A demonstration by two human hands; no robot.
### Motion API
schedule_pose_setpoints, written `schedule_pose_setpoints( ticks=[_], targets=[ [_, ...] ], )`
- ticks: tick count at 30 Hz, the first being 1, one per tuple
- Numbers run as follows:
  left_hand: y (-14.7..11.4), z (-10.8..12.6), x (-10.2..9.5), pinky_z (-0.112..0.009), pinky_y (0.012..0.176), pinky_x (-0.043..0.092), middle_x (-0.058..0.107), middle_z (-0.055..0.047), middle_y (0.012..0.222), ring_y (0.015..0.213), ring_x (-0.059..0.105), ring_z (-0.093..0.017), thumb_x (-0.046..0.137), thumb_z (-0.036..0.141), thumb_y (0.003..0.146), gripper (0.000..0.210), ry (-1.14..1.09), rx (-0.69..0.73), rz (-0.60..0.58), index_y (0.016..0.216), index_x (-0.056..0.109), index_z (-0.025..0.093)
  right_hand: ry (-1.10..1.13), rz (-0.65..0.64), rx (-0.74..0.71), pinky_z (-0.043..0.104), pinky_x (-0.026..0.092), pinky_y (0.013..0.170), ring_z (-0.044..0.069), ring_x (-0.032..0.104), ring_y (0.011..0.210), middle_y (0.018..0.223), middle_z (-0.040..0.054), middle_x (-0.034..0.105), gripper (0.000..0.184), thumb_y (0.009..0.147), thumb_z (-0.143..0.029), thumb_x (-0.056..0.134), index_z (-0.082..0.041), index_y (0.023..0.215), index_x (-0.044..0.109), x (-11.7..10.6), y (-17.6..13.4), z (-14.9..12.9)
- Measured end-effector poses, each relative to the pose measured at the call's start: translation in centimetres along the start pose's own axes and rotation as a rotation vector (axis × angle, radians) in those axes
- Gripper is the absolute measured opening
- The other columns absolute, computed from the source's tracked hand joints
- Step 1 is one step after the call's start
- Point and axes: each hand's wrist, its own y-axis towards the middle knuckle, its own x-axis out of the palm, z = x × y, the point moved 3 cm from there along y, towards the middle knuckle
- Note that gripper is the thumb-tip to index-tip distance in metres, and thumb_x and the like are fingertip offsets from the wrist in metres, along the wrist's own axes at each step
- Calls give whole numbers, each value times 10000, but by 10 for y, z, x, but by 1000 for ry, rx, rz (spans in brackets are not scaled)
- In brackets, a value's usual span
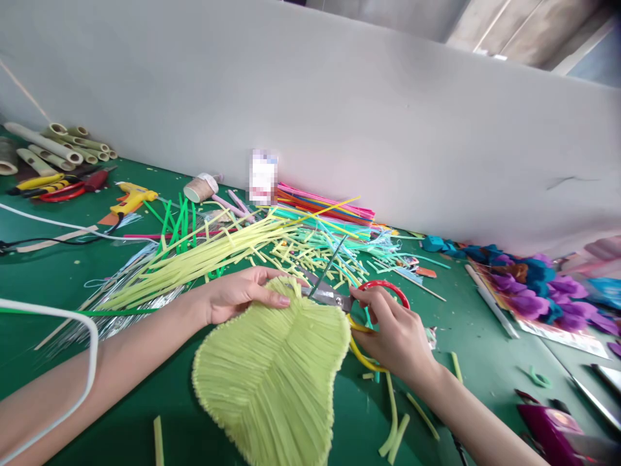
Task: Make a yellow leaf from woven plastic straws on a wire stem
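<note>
Left fingers pinch green leaf-shaped piece; right fingers hold open scissors

Passage: tabletop right of hands | obstacles: strip pile ahead, white cord

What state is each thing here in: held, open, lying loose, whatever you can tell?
Left hand: pinching the pleated leaf near its top edge
Pleated leaf: held spread out
Right hand: gripping the scissors by the handles
Scissors: handles apart, blades at the leaf
Yellow-green strips: piled loosely on the table
Glue gun: lying down; on or off, cannot tell
Bamboo tubes: stacked, ends open
</note>
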Motion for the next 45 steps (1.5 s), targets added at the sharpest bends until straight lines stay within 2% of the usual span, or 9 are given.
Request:
schedule_pose_setpoints(
  ticks=[7,11,14,17,21,24,27,33,45],
  targets=[
    [0,-1,-1,-324,800,582,765,-98,974,815,736,-207,806,127,698,379,-10,-26,-18,1067,722,153,22,4,-176,240,475,532,165,663,671,905,78,702,333,878,-180,556,-146,1206,509,9,-1,12],
    [2,-2,-2,-294,764,583,765,-94,924,775,731,-188,805,121,698,297,7,-18,15,986,731,134,42,35,-294,238,444,504,145,622,578,786,50,694,269,928,-240,529,-128,1172,523,17,5,23],
    [5,-4,-5,-317,745,591,763,-95,893,749,727,-193,804,125,695,290,-11,-20,52,976,729,126,-8,12,-335,241,429,507,144,620,586,793,51,707,248,931,-208,477,-128,1161,527,26,13,26],
    [7,-5,-8,-332,748,592,762,-103,910,756,727,-198,806,128,691,316,-27,-20,87,996,724,126,-86,7,-349,249,385,489,138,594,560,812,49,719,227,887,-145,433,-146,1076,559,33,20,25],
    [9,-7,-12,-331,754,588,759,-107,919,765,724,-200,811,135,683,321,-34,-29,130,991,721,116,-121,19,-330,254,324,475,124,541,529,804,41,709,196,844,-178,454,-151,993,580,39,26,22],
    [11,-8,-13,-342,769,584,758,-103,909,783,725,-209,809,134,687,317,-47,-37,121,989,717,115,-160,30,-344,267,296,497,129,503,526,701,20,669,151,867,-185,450,-171,892,598,42,30,19],
    [13,-9,-13,-331,764,584,761,-101,913,778,727,-202,804,132,693,309,-57,-38,117,989,716,115,-209,26,-386,275,307,569,144,507,591,620,13,613,214,906,-126,431,-189,786,596,43,34,15],
    [14,-12,-14,-287,686,592,771,-95,861,693,722,-178,813,133,675,260,-56,-65,164,918,729,103,-261,-3,-443,301,274,587,146,455,571,582,2,571,241,939,-102,444,-189,808,627,42,40,11],
    [18,-17,-14,-314,734,588,764,-110,861,727,726,-196,779,126,706,252,-100,-77,145,951,730,88,-227,-95,-435,309,200,520,114,420,468,532,-3,574,292,929,-119,410,-171,715,601,54,35,17]
  ],
)
